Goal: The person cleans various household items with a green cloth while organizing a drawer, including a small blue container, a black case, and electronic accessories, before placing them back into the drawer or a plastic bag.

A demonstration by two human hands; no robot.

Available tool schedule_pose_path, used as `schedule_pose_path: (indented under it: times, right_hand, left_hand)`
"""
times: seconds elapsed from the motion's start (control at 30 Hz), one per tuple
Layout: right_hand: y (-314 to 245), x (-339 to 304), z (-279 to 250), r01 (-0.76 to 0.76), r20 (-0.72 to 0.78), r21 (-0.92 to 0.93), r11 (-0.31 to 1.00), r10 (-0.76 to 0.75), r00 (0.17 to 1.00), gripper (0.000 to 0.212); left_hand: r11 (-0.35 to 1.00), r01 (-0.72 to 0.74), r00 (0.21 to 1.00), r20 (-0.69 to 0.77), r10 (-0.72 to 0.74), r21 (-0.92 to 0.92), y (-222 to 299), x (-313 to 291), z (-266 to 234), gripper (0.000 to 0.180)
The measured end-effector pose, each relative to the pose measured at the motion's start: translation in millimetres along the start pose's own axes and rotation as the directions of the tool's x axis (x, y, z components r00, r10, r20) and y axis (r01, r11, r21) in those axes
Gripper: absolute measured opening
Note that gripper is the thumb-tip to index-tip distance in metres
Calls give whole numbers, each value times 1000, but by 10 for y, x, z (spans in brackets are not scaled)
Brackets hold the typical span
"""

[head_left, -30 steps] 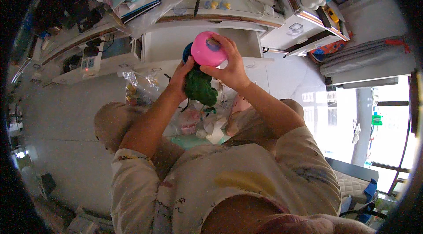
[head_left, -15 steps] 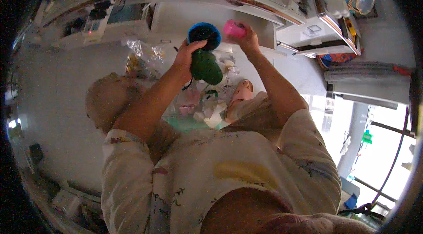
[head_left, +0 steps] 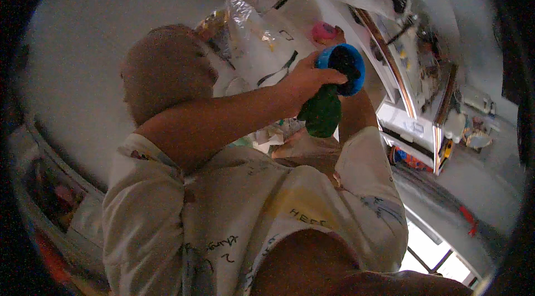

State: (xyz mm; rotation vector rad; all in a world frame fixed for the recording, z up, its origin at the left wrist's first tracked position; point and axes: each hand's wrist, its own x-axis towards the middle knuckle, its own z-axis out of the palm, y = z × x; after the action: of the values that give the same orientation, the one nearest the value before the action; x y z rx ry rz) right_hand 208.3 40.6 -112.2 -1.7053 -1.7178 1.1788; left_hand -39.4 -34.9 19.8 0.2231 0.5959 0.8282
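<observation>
My left hand (head_left: 310, 80) is closed on a round blue cup (head_left: 360, 80), its thumb over the rim. The dark opening of the cup faces me, and I cannot make out what is inside. A soft-looking dark green piece (head_left: 323, 113), perhaps cloth, hangs below the same hand. Farther off, behind the cup, my right hand (head_left: 339, 37) grips a small pink container (head_left: 323, 32). The cup and left hand hide part of my right forearm, and the right fingers show only in part.
My bent left knee (head_left: 167, 70) rises at the left. Past it lies crinkled clear plastic packaging (head_left: 241, 12). A dark strap (head_left: 278, 70) and loose pale scraps (head_left: 270, 134) lie near my legs. Cabinet drawers with exposed edges (head_left: 409, 98) stand at the right, cluttered on top.
The view has swung round, so the drawers now sit at the right. My left hand with the cup now overlaps my right forearm. Both hands keep hold of their things.
</observation>
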Motion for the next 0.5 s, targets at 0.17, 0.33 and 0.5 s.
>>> schedule_pose_path:
  times: [0.17, 0.33, 0.5]
  right_hand:
    - [-59, -5, -56, -89, 21, 154, 984, 86, 996, 47]
    - [-161, 199, 108, -91, 63, 320, 943, 74, 995, 44]
    - [-157, 568, 410, -21, 55, 524, 851, -9, 998, 41]
  left_hand:
    - [996, 0, 995, -95, -9, -92, 161, -5, -32, 53]
    - [991, -133, 986, -97, 132, -5, 124, 173, -158, 53]
    - [983, -164, 978, -115, 173, 86, 111, 381, -300, 51]
